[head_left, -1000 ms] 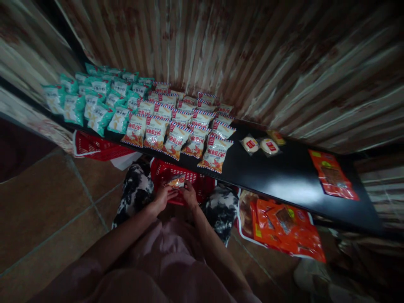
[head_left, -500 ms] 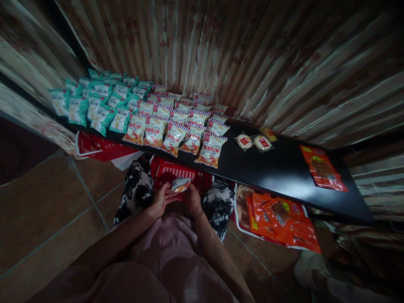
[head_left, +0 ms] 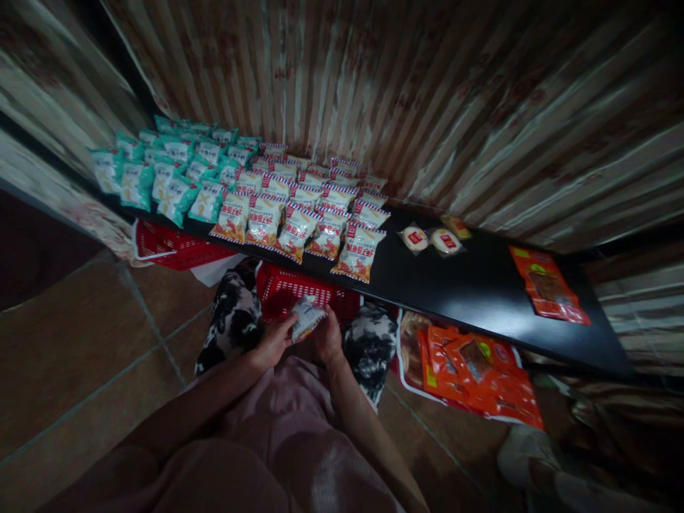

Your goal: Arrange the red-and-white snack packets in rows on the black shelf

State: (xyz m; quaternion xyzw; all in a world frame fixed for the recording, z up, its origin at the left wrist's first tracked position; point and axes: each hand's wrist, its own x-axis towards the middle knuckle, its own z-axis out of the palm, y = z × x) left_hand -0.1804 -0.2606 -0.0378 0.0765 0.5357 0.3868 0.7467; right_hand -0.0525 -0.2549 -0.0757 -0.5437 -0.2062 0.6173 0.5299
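Between my two hands is a small white and orange snack bag [head_left: 307, 318], held above a red basket [head_left: 288, 285] at my knees. My left hand [head_left: 275, 340] grips the bag's left side. On its right side, my right hand [head_left: 328, 335] has its fingers closed around the edge. Rows of similar white and orange snack bags [head_left: 296, 226] stand upright on the black shelf [head_left: 443, 288] in front of me. Left of these are several teal snack bags [head_left: 176, 199], also in rows.
Two round wrapped cakes [head_left: 415, 239] and a small yellow packet [head_left: 456, 227] lie on the shelf, with an orange packet [head_left: 550, 285] farther right. Below the shelf, a basket of orange packets [head_left: 481, 370] stands on the right and another red basket [head_left: 182, 246] on the left. A striped curtain [head_left: 342, 85] hangs behind.
The snack bag has turned in my hands, so more of its pale side faces up. My left fingers, spread before, have closed on it. Bags on the shelf stay as they were.
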